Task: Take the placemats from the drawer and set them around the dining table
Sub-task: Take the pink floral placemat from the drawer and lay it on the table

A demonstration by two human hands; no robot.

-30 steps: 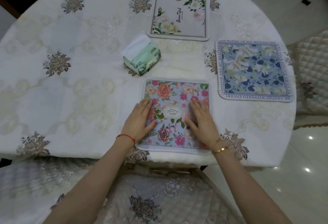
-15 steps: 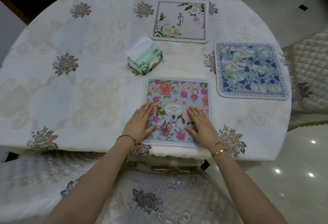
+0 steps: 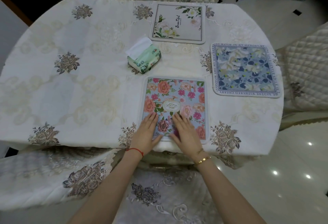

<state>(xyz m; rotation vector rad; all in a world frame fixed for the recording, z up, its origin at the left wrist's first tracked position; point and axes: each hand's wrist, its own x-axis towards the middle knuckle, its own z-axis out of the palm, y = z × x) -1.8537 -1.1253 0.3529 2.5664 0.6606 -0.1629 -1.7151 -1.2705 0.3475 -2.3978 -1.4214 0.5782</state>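
Tablecloth (image 3: 71, 90) with embroidered flowers covers the dining table. Three placemats lie on it: blue leaf placemat (image 3: 245, 70) at right, white floral placemat (image 3: 177, 23) at the far side, pink rose placemat (image 3: 174, 106) at the near edge. Left hand (image 3: 146, 133) and right hand (image 3: 185, 133) press flat, fingers straight, on the pink one's near part. Tissue pack (image 3: 144, 57) sits beside it.

On the round, cloth-covered dining table (image 3: 88, 81), the pink-flowered placemat (image 3: 174, 97) lay at the near edge. The green soft-pack of tissues (image 3: 144, 58) sat behind it, leftward; the white "Beautiful" placemat (image 3: 179, 23) lay farthest; the blue-leaved placemat (image 3: 245, 71) lay right.
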